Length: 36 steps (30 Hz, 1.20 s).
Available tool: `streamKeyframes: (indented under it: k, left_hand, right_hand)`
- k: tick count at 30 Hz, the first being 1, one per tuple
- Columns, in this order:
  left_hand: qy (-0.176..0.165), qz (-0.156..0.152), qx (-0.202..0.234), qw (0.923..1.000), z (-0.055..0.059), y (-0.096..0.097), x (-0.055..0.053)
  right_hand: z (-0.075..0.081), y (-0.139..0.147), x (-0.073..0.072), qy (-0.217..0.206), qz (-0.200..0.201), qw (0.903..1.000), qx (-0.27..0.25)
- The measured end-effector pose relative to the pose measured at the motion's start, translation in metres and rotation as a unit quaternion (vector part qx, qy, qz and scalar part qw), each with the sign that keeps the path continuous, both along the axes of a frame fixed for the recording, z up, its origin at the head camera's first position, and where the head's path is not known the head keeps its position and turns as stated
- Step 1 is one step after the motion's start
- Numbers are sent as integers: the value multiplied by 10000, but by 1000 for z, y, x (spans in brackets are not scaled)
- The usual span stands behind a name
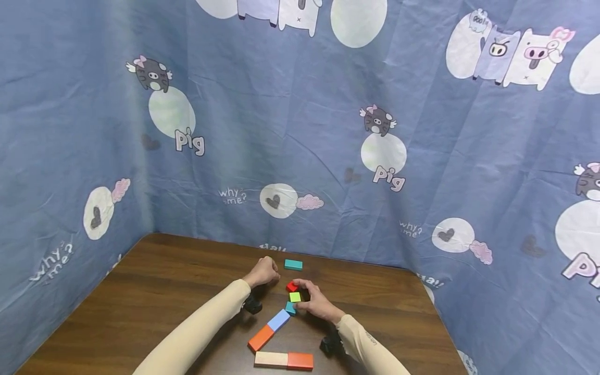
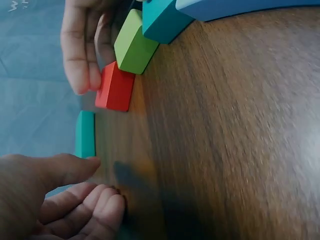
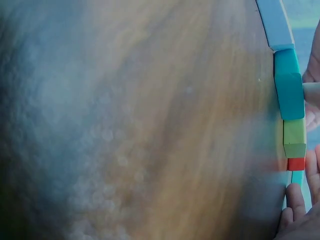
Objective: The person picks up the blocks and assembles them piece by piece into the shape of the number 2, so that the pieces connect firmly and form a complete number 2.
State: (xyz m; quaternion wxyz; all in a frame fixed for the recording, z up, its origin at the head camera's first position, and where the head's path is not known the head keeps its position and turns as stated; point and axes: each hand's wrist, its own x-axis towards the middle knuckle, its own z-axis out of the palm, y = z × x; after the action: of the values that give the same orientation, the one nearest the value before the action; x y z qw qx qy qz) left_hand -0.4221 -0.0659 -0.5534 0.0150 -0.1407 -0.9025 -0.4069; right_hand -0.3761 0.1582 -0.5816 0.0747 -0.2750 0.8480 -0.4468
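A short row of small wooden blocks stands mid-table: a red block (image 1: 291, 286), a light green block (image 1: 295, 297) and a teal block (image 1: 290, 308). My right hand (image 1: 316, 301) curves round this row from the right. Its fingertips touch the red block (image 2: 114, 89), while its thumb lies at the teal block (image 3: 289, 84). Just left of the row, my left hand (image 1: 264, 272) hovers low over the table, fingers loosely curled and apart from the thumb, holding nothing. Beyond it lies a flat teal block (image 1: 293, 264).
A light blue block (image 1: 278, 319) and an orange block (image 1: 260, 338) continue the line diagonally toward me. Nearer, a pale wood block (image 1: 271, 359) and another orange block (image 1: 300, 361) lie end to end. A patterned blue curtain (image 1: 300, 156) hangs behind the brown table (image 1: 187, 281).
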Motion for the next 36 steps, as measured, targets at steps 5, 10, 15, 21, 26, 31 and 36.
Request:
streamKeyframes:
  k: [5,10,15,21,26,31,36]
  left_hand:
    - [191,109,-74,9997,5,8,2]
    - [-4,168,49,9998,6,10,-6]
    - [191,299,138,9993,-5,8,-22]
    - [127,432,70,9990,-2,17,-23]
    - [223,498,-166,9984,-2,23,-22]
    - [170,489,-198,9985,-1,23,-24]
    - [86,289,-177,9994,0,24,-28]
  right_hand:
    - [10,-3,8,1,-42,10000,-52]
    - [0,-2,1,-77,-95,9999,-7]
    - [-1,-3,2,-81,-120,9999,41]
    - [7,-8,9,-55,-141,9999,-12]
    - [5,-7,7,-70,-174,9998,43]
    - [0,-3,2,-157,-199,9996,129]
    - [-1,-1,0,-233,-245,9994,117]
